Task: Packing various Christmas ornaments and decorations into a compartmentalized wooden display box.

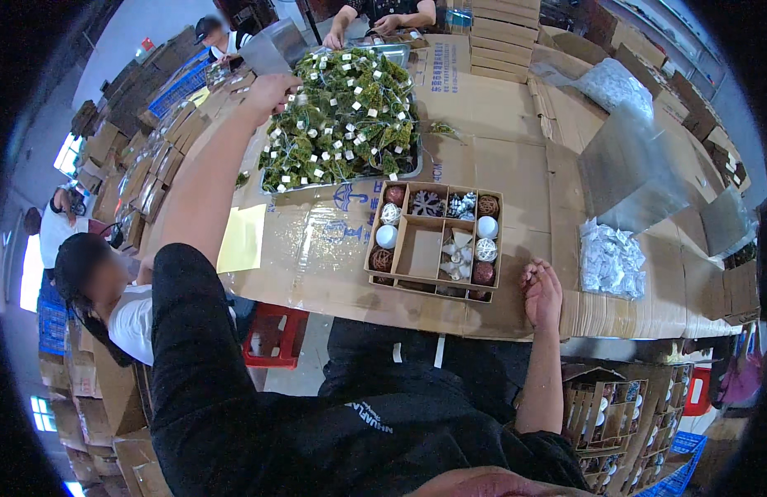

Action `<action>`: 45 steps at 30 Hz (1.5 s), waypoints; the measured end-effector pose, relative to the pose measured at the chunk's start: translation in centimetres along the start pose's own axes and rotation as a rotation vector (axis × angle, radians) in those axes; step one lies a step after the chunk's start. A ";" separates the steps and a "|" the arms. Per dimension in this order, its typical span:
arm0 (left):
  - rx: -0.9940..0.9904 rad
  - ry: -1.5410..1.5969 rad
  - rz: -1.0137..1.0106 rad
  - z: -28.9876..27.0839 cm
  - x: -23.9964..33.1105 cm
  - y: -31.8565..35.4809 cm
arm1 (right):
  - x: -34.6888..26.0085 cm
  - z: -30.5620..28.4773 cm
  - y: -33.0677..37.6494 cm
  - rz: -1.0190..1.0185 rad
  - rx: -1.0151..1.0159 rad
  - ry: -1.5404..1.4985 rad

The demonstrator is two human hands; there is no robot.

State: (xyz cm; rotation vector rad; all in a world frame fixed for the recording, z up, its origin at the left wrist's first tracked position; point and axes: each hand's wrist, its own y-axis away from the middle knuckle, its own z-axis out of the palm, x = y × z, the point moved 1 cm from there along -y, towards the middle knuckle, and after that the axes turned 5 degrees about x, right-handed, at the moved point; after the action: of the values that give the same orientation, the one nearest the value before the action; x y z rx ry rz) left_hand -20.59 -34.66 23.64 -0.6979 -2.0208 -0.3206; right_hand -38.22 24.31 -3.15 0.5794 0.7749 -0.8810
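My left hand (270,91) is stretched far out to the upper left, its fingers closed on a clear plastic sheet (267,51) beside a metal tray (408,166) heaped with green moss pieces (342,116) bearing small white tags. My right hand (541,291) rests on the cardboard-covered table near its front edge, fingers loosely curled, holding nothing. Just left of it lies a cardboard divider box (422,253) with round ornaments in white, brown and red set in its outer cells; its large middle cell is bare.
A bag of small white packets (611,258) and clear plastic lids (628,170) lie to the right. A yellow sheet (243,238) lies left of the box. Stacked boxes line the left edge. Other people sit at my left and across the table. Filled boxes (615,414) stand below right.
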 end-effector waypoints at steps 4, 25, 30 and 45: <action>0.104 -0.115 0.103 2.5 -1.1 0.5 | -0.1 -0.9 -0.1 0.014 0.057 -0.065; 0.036 0.525 -0.094 -1.2 7.0 1.3 | -0.2 0.2 0.0 0.036 0.031 -0.047; -0.229 0.213 -0.340 2.3 2.3 2.7 | -0.3 0.1 -0.2 0.043 0.064 -0.069; 0.302 0.089 0.082 10.0 -6.9 2.6 | -0.1 0.2 -0.2 0.057 0.039 -0.093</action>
State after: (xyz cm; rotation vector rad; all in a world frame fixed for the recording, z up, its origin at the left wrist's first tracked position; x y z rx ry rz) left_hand -23.38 -30.16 12.38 -0.5638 -1.8978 0.0033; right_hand -38.30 24.06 -2.98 0.5886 0.6552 -0.8657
